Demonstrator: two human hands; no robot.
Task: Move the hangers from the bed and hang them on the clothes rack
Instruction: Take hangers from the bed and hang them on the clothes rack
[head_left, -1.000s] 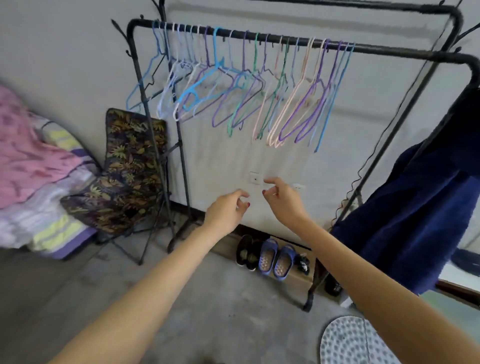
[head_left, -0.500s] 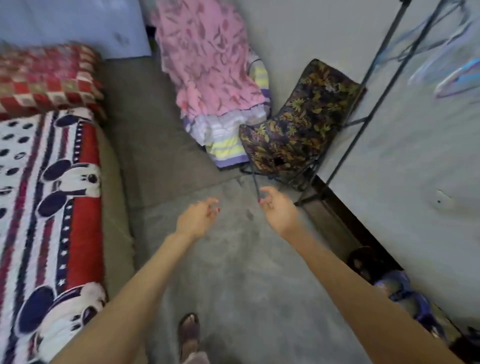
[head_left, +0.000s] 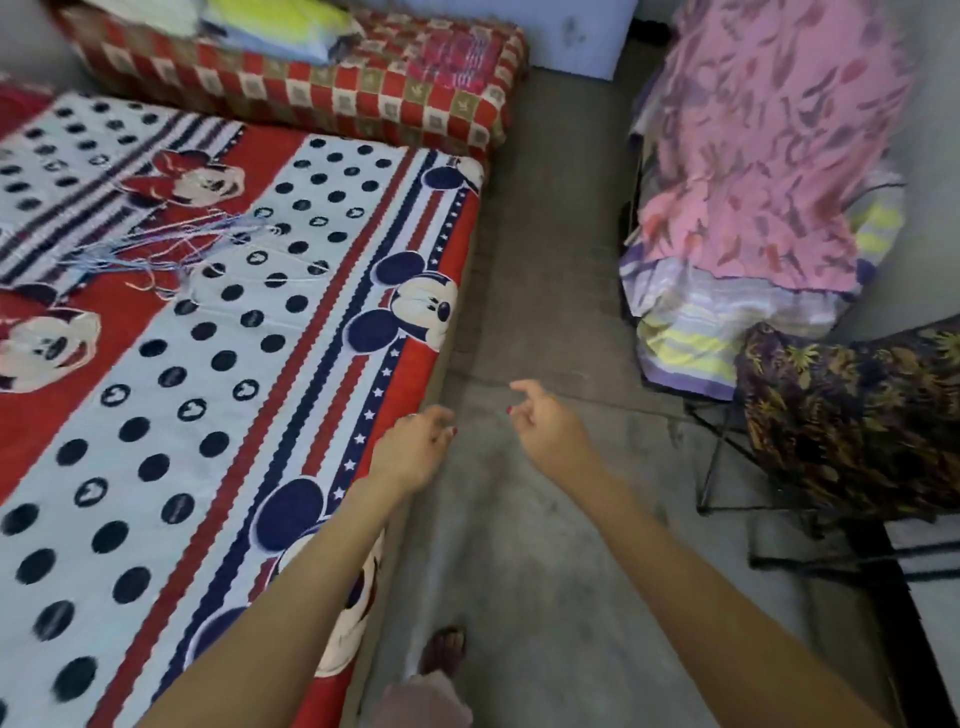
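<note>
A: Hangers (head_left: 171, 249), where are they?

B: Head view, upper left of the frame. Thin wire ones, blue and pinkish, heaped in a tangle on the bed (head_left: 156, 441), lying on the red and striped part of the cartoon sheet. How many, can't tell, too blurred.

A: Your hands?

B: Both empty. My left hand (head_left: 415, 449) is at centre frame over the bed's near edge, fingers loosely curled, holding nothing. My right hand (head_left: 548, 428) is just beside it over the grey floor (head_left: 545, 312), fingers relaxed and part bent, index pointing out, nothing in it either.

A: Rack visible?

B: Only dark metal legs at lower right, by the patterned folding chair (head_left: 852, 415); whether they're the rack's, can't tell. Pink blanket pile (head_left: 769, 156) is at upper right, checked cushion (head_left: 322, 98) along the top edge.

A: Step in hand?

B: Going for more hangers, I'd say. The pile is well apart from both hands, so I'd lean across the mattress. Best to catch them by the hooks and lift slowly, since tangled wires will likely snag each other or drag the sheet. Take a few, not the whole heap.
</note>
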